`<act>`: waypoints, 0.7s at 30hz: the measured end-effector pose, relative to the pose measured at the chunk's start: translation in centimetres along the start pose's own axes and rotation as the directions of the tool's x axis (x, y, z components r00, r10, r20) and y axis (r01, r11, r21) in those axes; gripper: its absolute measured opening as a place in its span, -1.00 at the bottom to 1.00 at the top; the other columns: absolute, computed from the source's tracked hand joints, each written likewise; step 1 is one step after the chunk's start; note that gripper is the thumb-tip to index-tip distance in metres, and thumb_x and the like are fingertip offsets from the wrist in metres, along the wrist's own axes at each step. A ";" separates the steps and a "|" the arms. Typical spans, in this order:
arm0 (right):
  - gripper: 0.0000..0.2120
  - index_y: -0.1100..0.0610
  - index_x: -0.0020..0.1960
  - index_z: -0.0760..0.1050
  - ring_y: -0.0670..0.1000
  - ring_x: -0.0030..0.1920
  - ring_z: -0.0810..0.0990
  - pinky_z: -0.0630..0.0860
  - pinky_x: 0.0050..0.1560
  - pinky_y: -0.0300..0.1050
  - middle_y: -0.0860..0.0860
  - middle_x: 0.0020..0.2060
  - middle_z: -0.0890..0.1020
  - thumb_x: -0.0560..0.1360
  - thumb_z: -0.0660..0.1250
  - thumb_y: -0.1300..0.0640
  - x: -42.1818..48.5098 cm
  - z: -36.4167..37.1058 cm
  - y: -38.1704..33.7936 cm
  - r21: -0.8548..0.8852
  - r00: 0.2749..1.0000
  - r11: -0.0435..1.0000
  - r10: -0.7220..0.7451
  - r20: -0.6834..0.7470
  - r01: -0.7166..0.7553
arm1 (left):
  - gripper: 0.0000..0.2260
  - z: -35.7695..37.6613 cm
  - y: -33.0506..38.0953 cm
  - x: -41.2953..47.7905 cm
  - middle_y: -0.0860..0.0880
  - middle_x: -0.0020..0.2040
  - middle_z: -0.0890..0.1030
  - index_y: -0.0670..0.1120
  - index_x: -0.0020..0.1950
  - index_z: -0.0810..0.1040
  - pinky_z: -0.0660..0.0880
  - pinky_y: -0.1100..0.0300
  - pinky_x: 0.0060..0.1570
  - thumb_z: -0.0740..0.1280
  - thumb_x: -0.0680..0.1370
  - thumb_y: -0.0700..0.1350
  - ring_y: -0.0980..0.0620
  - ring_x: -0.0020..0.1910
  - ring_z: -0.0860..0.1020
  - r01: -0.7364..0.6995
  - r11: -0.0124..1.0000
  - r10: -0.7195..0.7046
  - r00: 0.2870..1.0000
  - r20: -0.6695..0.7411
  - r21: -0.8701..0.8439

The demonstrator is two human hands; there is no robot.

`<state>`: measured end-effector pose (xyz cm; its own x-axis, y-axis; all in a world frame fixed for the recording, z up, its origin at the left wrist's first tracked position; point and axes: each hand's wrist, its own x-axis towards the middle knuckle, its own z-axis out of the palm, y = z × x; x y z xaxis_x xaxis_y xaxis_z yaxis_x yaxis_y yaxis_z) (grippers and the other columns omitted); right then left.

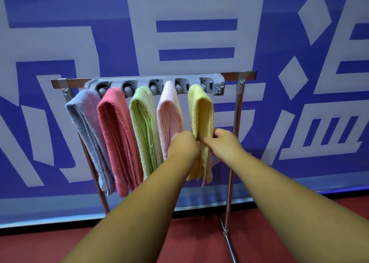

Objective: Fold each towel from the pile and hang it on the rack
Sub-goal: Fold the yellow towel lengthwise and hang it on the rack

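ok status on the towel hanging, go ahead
Left hand and right hand both gripping the yellow towel. It hangs on the rack, right end, four other towels beside it. Nothing in the way.

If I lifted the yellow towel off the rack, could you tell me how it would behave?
Probably floppy: the yellow towel hangs limp in folded layers. Likely light, since one small slot on the rack carries it. Its fuzzy pile should resist slipping.
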<state>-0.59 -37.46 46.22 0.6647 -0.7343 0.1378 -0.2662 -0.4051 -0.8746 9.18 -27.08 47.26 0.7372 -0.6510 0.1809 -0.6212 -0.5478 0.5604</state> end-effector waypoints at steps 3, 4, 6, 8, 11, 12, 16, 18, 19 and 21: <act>-0.86 -0.05 0.16 0.66 -0.01 -0.06 0.73 0.69 -0.07 -0.02 -0.04 -0.09 0.76 0.62 0.42 0.01 -1.0 -0.9 -0.8 -0.016 1.000 1.000 -0.005 0.026 0.006 | -0.78 -0.8 0.3 -0.5 -0.12 -0.14 0.63 -0.15 -0.06 0.63 0.59 0.03 -0.12 0.30 0.65 -0.05 -0.15 -0.12 0.63 -0.024 1.000 0.024 1.000 0.020 0.007; -0.89 -0.06 0.13 0.66 -0.01 -0.08 0.73 0.66 -0.13 -0.05 -0.05 -0.10 0.76 0.62 0.42 0.02 -1.3 -1.3 -1.0 -0.035 1.000 0.999 -0.015 0.025 0.016 | -0.77 -1.3 0.5 -0.7 -0.12 -0.13 0.64 -0.16 -0.06 0.63 0.57 0.04 -0.14 0.31 0.64 -0.03 -0.15 -0.12 0.62 -0.033 0.999 0.033 0.999 0.022 0.012; -0.92 -0.06 0.07 0.67 0.02 -0.05 0.74 0.69 -0.07 0.04 -0.04 -0.10 0.76 0.60 0.43 0.07 -2.0 -1.9 -1.7 -0.046 1.000 0.998 -0.030 0.009 0.030 | -0.76 -2.3 1.1 -1.4 -0.10 -0.18 0.60 -0.13 -0.15 0.58 0.47 0.10 -0.23 0.32 0.63 -0.01 -0.10 -0.22 0.57 -0.048 0.999 0.048 0.999 -0.001 0.025; -0.87 -0.05 0.11 0.69 0.04 0.04 0.73 0.70 0.13 0.15 -0.05 -0.04 0.75 0.59 0.43 0.10 -2.9 -2.7 -2.5 -0.025 1.000 0.999 -0.028 -0.009 0.027 | -0.71 -3.7 1.8 -2.3 -0.06 -0.27 0.53 -0.07 -0.26 0.48 0.35 0.14 -0.33 0.31 0.63 -0.02 -0.01 -0.32 0.48 -0.052 0.998 0.053 0.998 -0.037 0.030; -0.85 -0.08 0.15 0.67 0.01 0.08 0.72 0.69 0.21 0.16 -0.08 0.01 0.73 0.62 0.42 0.10 -4.6 -3.8 -3.9 -0.012 0.999 0.999 -0.038 -0.029 0.038 | -0.70 -5.7 2.7 -4.1 -0.05 -0.32 0.51 -0.06 -0.30 0.47 0.32 0.14 -0.37 0.29 0.64 -0.07 -0.03 -0.32 0.49 -0.071 0.997 0.073 0.996 -0.055 0.028; -0.85 -0.09 0.15 0.67 0.00 0.06 0.72 0.69 0.20 0.14 -0.08 0.01 0.73 0.63 0.42 0.10 -5.2 -4.1 -4.4 -0.011 0.999 0.999 -0.041 -0.032 0.041 | -0.73 -6.3 3.0 -4.8 -0.06 -0.31 0.53 -0.08 -0.27 0.50 0.32 0.14 -0.39 0.28 0.63 -0.09 -0.03 -0.31 0.51 -0.077 0.996 0.079 0.995 -0.054 0.037; -0.83 -0.05 0.17 0.69 0.01 0.03 0.74 0.71 0.16 0.09 -0.06 -0.02 0.74 0.65 0.40 0.15 -7.9 -5.0 -6.1 0.007 0.999 0.999 -0.035 -0.036 0.036 | -0.85 -8.8 3.7 -7.6 -0.11 -0.20 0.66 -0.15 -0.08 0.64 0.52 0.11 -0.35 0.31 0.59 -0.15 -0.06 -0.24 0.65 -0.108 0.994 0.109 0.994 -0.024 0.034; -0.83 -0.05 0.13 0.71 0.01 0.03 0.75 0.71 0.15 0.08 -0.05 -0.01 0.74 0.64 0.40 0.16 -9.3 -5.2 -6.8 -0.004 0.999 0.999 -0.041 -0.028 0.040 | -0.86 -9.8 3.6 -9.2 -0.15 -0.13 0.70 -0.17 -0.04 0.65 0.69 -0.01 -0.18 0.31 0.59 -0.17 -0.10 -0.18 0.72 -0.115 0.993 0.114 0.993 0.010 0.020; -0.83 -0.06 0.11 0.71 0.01 0.03 0.75 0.71 0.15 0.08 -0.05 -0.01 0.74 0.64 0.39 0.17 -9.9 -5.3 -7.1 -0.014 0.999 0.999 -0.043 -0.021 0.043 | -0.85 -10.1 3.5 -9.9 -0.16 -0.13 0.71 -0.18 -0.05 0.66 0.72 -0.05 -0.11 0.31 0.59 -0.18 -0.11 -0.17 0.74 -0.116 0.993 0.116 0.993 0.019 0.009; -0.80 -0.07 0.06 0.71 0.03 0.03 0.75 0.71 0.14 0.09 -0.03 0.01 0.74 0.64 0.38 0.19 -11.3 -5.3 -7.4 -0.029 0.999 0.999 -0.045 -0.005 0.045 | -0.85 -10.7 3.2 -11.3 -0.18 -0.15 0.72 -0.20 -0.09 0.67 0.73 -0.12 -0.08 0.31 0.57 -0.20 -0.14 -0.17 0.75 -0.114 0.993 0.114 0.993 0.030 -0.009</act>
<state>-9.79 -29.05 53.62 0.6727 -0.7178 0.1797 -0.2557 -0.4534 -0.8539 1.70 -15.79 55.68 0.6534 -0.7245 0.2193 -0.6984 -0.4653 0.5438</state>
